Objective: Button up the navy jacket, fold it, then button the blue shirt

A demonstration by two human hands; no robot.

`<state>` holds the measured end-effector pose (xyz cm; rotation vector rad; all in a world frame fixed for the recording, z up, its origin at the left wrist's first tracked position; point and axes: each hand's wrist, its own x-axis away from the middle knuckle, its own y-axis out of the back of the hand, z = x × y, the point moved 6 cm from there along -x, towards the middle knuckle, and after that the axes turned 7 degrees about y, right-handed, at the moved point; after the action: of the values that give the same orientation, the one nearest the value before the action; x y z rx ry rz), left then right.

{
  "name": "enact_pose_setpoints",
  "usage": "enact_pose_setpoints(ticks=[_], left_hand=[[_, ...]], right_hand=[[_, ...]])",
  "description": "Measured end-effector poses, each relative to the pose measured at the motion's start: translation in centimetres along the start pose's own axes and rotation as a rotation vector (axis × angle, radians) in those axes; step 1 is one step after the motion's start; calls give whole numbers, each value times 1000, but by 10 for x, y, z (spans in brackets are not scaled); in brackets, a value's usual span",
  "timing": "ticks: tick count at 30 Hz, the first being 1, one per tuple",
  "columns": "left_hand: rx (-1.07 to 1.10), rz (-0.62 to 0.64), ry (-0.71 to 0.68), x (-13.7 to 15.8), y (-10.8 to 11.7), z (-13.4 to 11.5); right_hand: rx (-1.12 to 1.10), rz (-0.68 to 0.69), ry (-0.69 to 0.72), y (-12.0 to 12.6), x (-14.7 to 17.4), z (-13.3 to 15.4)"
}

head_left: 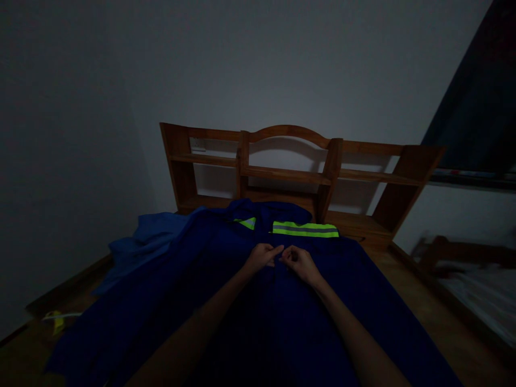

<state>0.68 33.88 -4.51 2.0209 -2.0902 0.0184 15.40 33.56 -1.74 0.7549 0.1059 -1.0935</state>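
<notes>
A dark blue work jacket [193,279] with lime-yellow and grey reflective stripes [305,230] lies spread out, its collar toward the wooden headboard. My left hand [262,257] pinches at the jacket's front, just below the stripes, with thumb and fingers together. Close beside it, my right hand [299,262] is curled, thumb and fingertips meeting at the same front edge. Only a small gap parts the two hands. Dim light hides whether a button or only cloth is between the fingers. Both forearms rest low over the jacket.
Behind the jacket stands a wooden headboard [288,173] with open shelves against a pale wall. Lighter blue cloth [149,236] lies at the left. A yellow-and-white item [58,320] is at the lower left. On the right are a dark curtain [475,102] and another wooden piece [463,255].
</notes>
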Motion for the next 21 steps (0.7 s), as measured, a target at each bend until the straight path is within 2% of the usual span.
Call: enact_pose_setpoints(ticks=[4,11,17,21], left_hand=[[-4,-24,-34,7,1,-4],[88,-84,86,7,3,-3],[112,-96,123,4,2,-3],[132,-71,132,7,1,-5]], right_hand=[[52,15,42,-1,1,6],[109,21,40,1,2,9],[52,19,-3,0,1,5],[-45,-15,-34,-2,0,-9]])
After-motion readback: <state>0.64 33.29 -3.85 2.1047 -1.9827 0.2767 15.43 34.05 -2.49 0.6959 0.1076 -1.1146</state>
